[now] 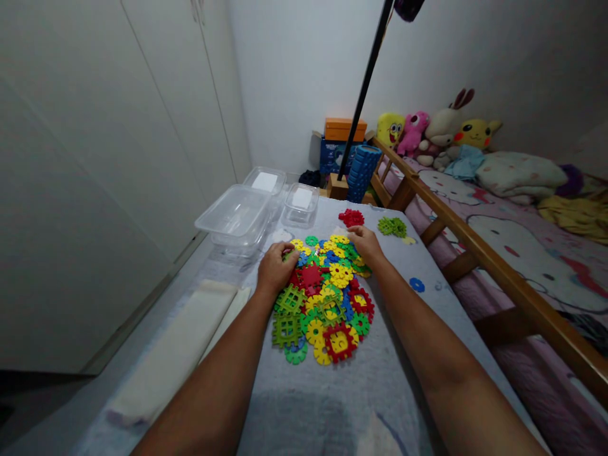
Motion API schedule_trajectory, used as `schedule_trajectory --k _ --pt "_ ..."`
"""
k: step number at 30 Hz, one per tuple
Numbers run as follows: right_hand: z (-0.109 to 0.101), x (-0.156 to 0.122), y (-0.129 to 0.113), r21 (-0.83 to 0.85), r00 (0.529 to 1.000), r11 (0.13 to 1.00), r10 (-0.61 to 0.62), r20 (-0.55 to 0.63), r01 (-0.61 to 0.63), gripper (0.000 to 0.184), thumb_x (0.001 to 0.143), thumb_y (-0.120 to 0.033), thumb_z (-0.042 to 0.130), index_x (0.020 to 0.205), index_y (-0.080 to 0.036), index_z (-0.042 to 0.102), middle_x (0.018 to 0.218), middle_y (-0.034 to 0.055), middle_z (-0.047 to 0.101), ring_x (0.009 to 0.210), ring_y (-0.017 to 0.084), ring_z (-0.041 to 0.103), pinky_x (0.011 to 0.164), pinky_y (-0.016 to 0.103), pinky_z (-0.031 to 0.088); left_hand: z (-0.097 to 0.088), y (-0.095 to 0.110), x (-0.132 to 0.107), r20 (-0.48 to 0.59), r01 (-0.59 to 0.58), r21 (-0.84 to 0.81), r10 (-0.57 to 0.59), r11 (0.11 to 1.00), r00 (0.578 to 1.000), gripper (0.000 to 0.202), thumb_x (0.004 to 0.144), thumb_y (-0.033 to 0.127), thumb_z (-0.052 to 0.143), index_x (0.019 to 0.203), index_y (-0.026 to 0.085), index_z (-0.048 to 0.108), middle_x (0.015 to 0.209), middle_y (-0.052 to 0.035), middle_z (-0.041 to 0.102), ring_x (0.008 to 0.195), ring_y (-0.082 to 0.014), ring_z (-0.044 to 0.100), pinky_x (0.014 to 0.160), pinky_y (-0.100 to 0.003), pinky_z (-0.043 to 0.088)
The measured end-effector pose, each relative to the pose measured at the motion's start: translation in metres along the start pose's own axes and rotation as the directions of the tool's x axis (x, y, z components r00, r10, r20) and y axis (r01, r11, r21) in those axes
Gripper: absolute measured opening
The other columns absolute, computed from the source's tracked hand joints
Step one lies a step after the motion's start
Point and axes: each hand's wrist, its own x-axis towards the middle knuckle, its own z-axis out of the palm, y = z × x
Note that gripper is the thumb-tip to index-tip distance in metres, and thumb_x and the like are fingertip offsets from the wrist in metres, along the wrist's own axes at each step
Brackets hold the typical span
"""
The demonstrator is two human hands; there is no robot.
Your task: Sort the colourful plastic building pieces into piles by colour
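- Grey-blue cloth covers the table that runs away from us, with a wooden bed rail along its right side.
- Three clear plastic containers stand at the far left of the table, the biggest one nearest to us.
- The pile of toy pieces lies in the middle of the table between our forearms: flat red, yellow, green and blue gear and grid shapes, overlapping.
- Our left hand rests on the pile's far left edge with its fingers curled down over the pieces; we cannot tell whether it grips any.
- Our right hand sits on the pile's far edge, fingers bent onto a yellow piece; whether they pinch it is hidden from us.
- A small red cluster and a green cluster lie apart, just beyond the right hand.
- One blue piece lies alone near the table's right edge.
- We judge the risk to be loose pieces: a wide sweep of either forearm could push them off the right edge into the gap beside the rail, or mix the two clusters back into the pile.
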Motion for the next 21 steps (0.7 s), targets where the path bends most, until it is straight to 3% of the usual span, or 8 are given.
schedule_trajectory --k 3,8,21 --pt "0.006 -0.014 -0.004 -0.239 0.986 0.961 -0.107 0.131 0.136 0.033 0.079 -0.036 0.065 0.107 -0.020 0.073 0.125 0.0097 0.070 0.122 0.027 0.060 0.111 0.044 0.044 0.000 0.000 0.000 0.008 0.003 -0.005 -0.003 1.000 1.000 0.030 0.085 0.044 0.057 0.099 0.020 0.070 0.109 -0.0098 0.071 0.104 -0.0263 0.067 0.097 -0.041 0.052" --pt "0.016 -0.032 -0.018 -0.457 0.951 0.862 -0.086 0.297 0.220 0.039 0.091 -0.041 0.061 0.125 -0.025 0.071 0.143 0.0088 0.063 0.136 0.030 0.052 0.116 0.050 0.037 -0.001 0.000 0.000 0.007 0.004 -0.027 -0.004 1.000 1.000 0.033 0.084 0.046 0.057 0.099 0.020 0.070 0.109 -0.0098 0.071 0.105 -0.0267 0.067 0.098 -0.042 0.052" --pt "0.008 -0.075 -0.035 -0.336 0.869 0.863 -0.203 0.452 0.377 0.034 0.091 -0.034 0.065 0.123 -0.025 0.071 0.133 0.0080 0.068 0.127 0.025 0.057 0.112 0.043 0.040 -0.001 -0.001 -0.001 0.033 -0.002 -0.045 0.004 0.999 0.999 0.031 0.086 0.048 0.058 0.098 0.022 0.069 0.111 -0.0078 0.072 0.105 -0.0254 0.068 0.098 -0.040 0.051"
